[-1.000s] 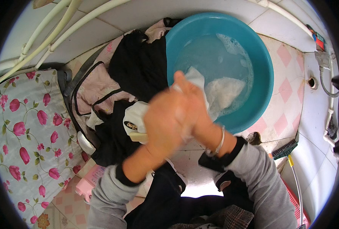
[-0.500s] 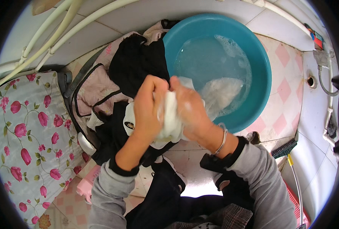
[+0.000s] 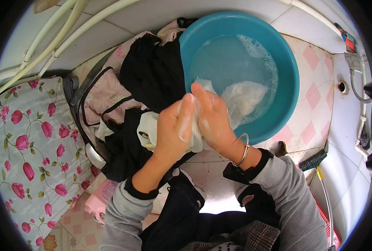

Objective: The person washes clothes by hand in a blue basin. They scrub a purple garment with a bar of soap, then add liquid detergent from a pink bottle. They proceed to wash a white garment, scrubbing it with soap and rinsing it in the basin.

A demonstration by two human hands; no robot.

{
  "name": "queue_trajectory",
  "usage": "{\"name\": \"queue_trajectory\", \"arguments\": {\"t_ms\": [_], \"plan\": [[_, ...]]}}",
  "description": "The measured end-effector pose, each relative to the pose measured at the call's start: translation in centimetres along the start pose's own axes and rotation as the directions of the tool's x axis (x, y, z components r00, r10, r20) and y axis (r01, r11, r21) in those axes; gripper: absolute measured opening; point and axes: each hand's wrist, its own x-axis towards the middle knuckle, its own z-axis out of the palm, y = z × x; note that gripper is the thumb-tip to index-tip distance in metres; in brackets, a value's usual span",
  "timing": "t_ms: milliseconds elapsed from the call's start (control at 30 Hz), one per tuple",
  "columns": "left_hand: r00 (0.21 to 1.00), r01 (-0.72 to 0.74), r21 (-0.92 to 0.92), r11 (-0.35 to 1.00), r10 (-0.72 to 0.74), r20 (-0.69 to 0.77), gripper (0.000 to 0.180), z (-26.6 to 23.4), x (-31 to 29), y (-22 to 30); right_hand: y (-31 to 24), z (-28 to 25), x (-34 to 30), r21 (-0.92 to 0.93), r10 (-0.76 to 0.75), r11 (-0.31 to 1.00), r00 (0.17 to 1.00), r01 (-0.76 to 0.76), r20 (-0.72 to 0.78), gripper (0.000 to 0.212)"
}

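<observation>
Close together over the near left rim of a teal basin (image 3: 291, 79), my left hand (image 3: 171, 133) and my right hand (image 3: 214, 121) are closed on a wet white garment (image 3: 149, 127). Soap suds streak both hands. Most of the bunched cloth between them is hidden by my fingers. One part with a small dark emblem hangs out to the left of my left hand. White fabric (image 3: 245, 98) also lies in the cloudy, foamy water; whether it joins the held garment I cannot tell.
Black clothing (image 3: 152, 69) and a pink quilted piece (image 3: 106, 92) are heaped left of the basin. A flower-patterned cover (image 3: 39, 146) fills the left side. A pink jug (image 3: 100, 198) stands below it. At right are a brush (image 3: 313, 160) and wall pipes (image 3: 360, 129).
My hands have shifted slightly against each other, and the white cloth between them shows less. My left hand has moved a little to the right. Both hands still grip the garment.
</observation>
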Motion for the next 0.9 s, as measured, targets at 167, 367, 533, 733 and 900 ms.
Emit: {"name": "queue_trajectory", "arguments": {"t_ms": [167,367,533,733,900], "plan": [[0.906,0.422,-0.346,0.838,-0.379,0.188,0.031,-2.3,0.6,3.8,-3.0,-0.3,0.5,0.115,0.162,0.977,0.978,-0.177,0.129,0.045],[0.95,0.308,-0.33,0.892,-0.272,0.151,0.033,-3.3,0.2,5.2,-4.4,-1.3,0.4,-0.027,0.22,0.975,0.944,-0.22,0.247,0.045],[0.96,0.279,-0.433,0.857,-0.261,0.103,0.032,-5.1,-0.3,4.8,-6.2,-4.1,1.5,-0.293,0.029,0.94,0.811,0.177,0.584,0.042],[0.945,0.247,-0.643,0.725,-0.328,-0.007,0.029,-7.4,-0.4,4.4,-6.1,-8.7,4.6,-0.617,0.016,0.464,0.69,0.636,0.724,0.037],[0.938,0.124,-0.637,0.761,-0.299,-0.176,0.025,-9.1,-0.9,4.1,-9.0,-8.5,3.4,-0.605,0.189,0.765,0.821,0.221,0.539,0.031]]}}
